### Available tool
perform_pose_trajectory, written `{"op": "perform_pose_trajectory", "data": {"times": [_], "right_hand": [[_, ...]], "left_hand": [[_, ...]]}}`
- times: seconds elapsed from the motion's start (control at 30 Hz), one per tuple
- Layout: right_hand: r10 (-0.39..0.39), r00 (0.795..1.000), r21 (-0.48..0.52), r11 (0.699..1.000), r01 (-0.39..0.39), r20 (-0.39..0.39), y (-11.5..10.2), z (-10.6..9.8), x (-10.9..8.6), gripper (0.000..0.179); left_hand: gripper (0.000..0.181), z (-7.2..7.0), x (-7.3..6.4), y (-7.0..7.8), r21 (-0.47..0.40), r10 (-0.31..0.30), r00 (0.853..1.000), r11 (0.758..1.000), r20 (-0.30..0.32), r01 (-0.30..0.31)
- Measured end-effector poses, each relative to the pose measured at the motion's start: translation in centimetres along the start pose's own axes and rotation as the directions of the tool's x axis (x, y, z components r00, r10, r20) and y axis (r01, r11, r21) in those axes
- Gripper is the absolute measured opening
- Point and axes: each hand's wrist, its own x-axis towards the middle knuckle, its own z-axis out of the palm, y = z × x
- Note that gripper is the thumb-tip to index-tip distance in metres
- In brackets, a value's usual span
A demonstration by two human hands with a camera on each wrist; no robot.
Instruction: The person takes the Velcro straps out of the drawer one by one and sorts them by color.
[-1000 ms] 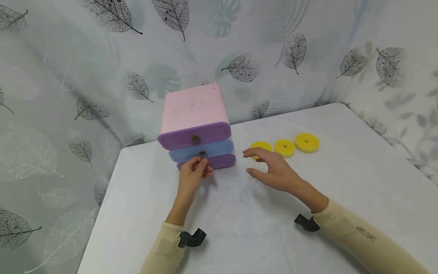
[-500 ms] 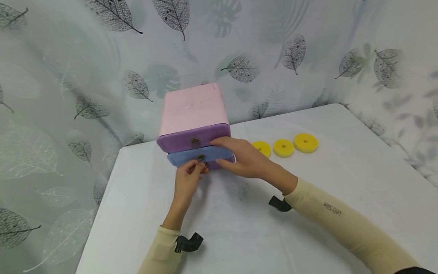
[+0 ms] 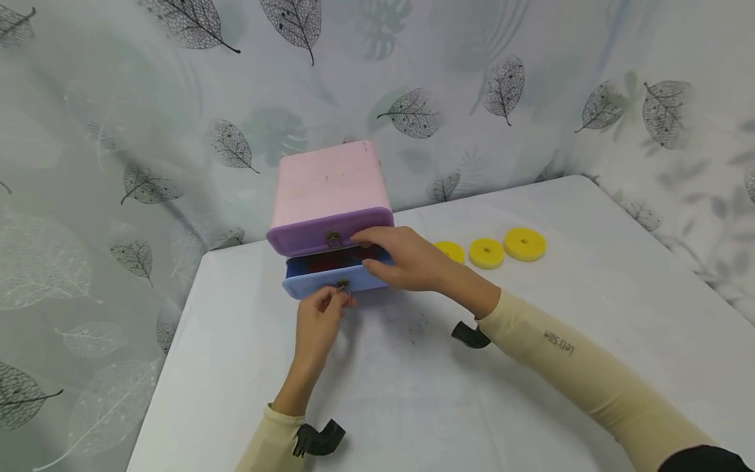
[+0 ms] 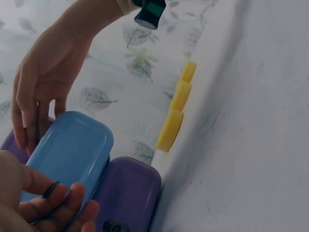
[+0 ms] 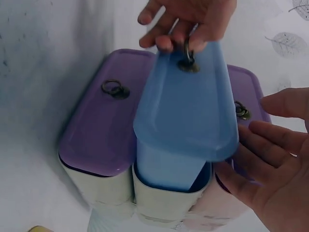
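My left hand (image 3: 315, 324) pinches the metal ring pull (image 5: 188, 48) of the blue drawer (image 3: 309, 284), the middle one in a small pink-topped drawer cabinet (image 3: 330, 180). That drawer stands partly out, showing a dark inside with a reddish patch. My right hand (image 3: 413, 257) has its fingers spread at the cabinet's right side, by the top purple drawer (image 3: 297, 241) and over the blue drawer's right end. In the right wrist view, this hand holds nothing. The bottom purple drawer (image 5: 101, 130) is pushed in; the blue one hides it in the head view.
Three yellow discs with centre holes, a left one (image 3: 449, 251), a middle one (image 3: 486, 253) and a right one (image 3: 525, 244), lie on the white table (image 3: 448, 393) right of the cabinet. A leaf-patterned curtain (image 3: 448, 78) hangs close behind.
My left hand has drawn the blue drawer out toward me by its ring. The right hand has come left from near the discs to the cabinet's side.
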Motion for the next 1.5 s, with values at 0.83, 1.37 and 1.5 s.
{"op": "perform_pose_trajectory", "data": {"times": [0.83, 1.37, 1.5], "right_hand": [[0.214, 0.942, -0.201, 0.966, -0.164, 0.26, 0.1, 0.5, 1.8, 0.046], [0.221, 0.917, -0.294, 0.948, -0.122, 0.333, 0.7, 1.7, 1.9, 0.059], [0.219, 0.917, -0.322, 0.941, -0.108, 0.334, 0.9, 1.7, 1.9, 0.061]], "left_hand": [[0.023, -0.7, -5.0, 0.0, -0.036, 0.007, 0.999, 0.999, -0.046, -0.008], [0.025, -0.7, -6.5, -0.3, -0.018, 0.056, 0.994, 0.998, -0.093, -0.058], [0.026, -0.4, -6.7, -0.3, -0.02, 0.074, 0.993, 0.997, -0.093, -0.077]]}}
